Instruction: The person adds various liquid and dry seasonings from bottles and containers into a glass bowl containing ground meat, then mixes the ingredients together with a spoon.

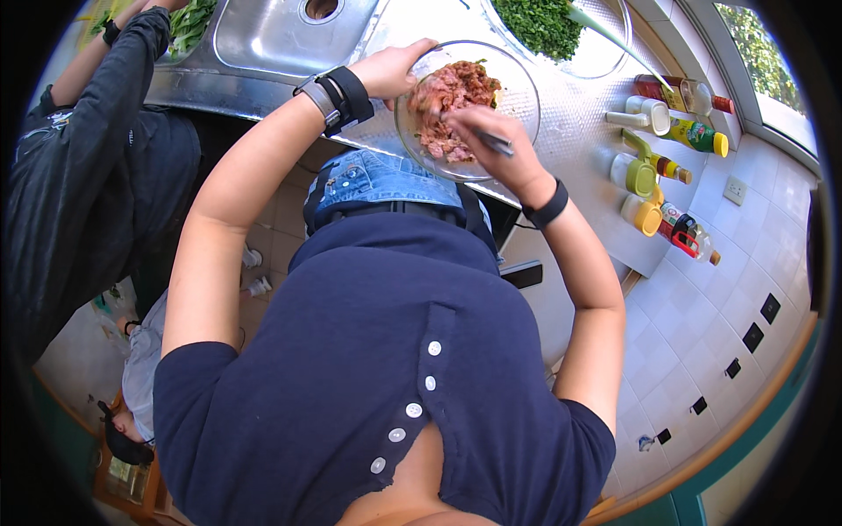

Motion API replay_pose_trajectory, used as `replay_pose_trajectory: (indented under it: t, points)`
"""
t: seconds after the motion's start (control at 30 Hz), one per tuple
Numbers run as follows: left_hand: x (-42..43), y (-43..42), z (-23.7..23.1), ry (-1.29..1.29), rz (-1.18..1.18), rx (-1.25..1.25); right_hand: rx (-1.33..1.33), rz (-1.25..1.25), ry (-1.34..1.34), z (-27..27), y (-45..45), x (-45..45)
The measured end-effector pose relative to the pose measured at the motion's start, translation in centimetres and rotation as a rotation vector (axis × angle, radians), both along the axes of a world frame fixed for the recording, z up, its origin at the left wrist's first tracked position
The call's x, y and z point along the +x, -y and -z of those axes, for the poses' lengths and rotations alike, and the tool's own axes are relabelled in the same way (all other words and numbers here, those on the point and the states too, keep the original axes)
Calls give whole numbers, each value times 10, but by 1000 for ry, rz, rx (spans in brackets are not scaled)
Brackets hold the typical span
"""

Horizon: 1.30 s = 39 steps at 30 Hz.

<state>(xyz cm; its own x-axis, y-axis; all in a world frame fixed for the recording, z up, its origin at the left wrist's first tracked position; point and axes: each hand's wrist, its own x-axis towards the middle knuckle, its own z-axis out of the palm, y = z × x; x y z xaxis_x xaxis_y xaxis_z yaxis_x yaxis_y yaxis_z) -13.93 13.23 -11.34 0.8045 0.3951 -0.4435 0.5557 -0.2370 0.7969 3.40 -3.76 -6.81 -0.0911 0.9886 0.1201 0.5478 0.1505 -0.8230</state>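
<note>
Minced meat (470, 85) fills part of a clear glass bowl (520, 69) at the counter's front edge. My left hand (389, 73) grips the bowl's left rim, thumb along the top. In my right hand (496, 144) is a metal utensil (495, 143), its handle end jutting out past the fingers. Its working end is in the meat and blurred, so I cannot tell its kind. Behind the bowl, chopped green herbs (539, 26) lie in a large clear dish (621, 56), with a pale green-handled utensil (615, 43) across its rim.
A steel sink (289, 39) lies to the left. Beside it a co-worker in a dark top (99, 171) reaches towards leafy greens (191, 23). Sauce bottles (700, 135) and seasoning jars (641, 214) line the right wall. Another person (141, 368) is farther back at lower left.
</note>
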Motion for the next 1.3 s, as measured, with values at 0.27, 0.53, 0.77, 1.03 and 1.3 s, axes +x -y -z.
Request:
replay_pose_trajectory:
  t: [0.27,0.53,0.77,1.03,1.3]
  points:
    - [-2,3,1,30,-29,29,-86,-12,65,0,27,2]
    - [-3,3,0,-20,-24,-13,-172,63,136,-5,14,14]
    - [-5,1,3,-5,-41,-15,-261,177,165,-8,4,37]
    - [-4,1,2,54,-36,11,-17,146,205,3,-14,22]
    - [-5,-1,1,15,-24,-50,-74,107,56,5,-11,9]
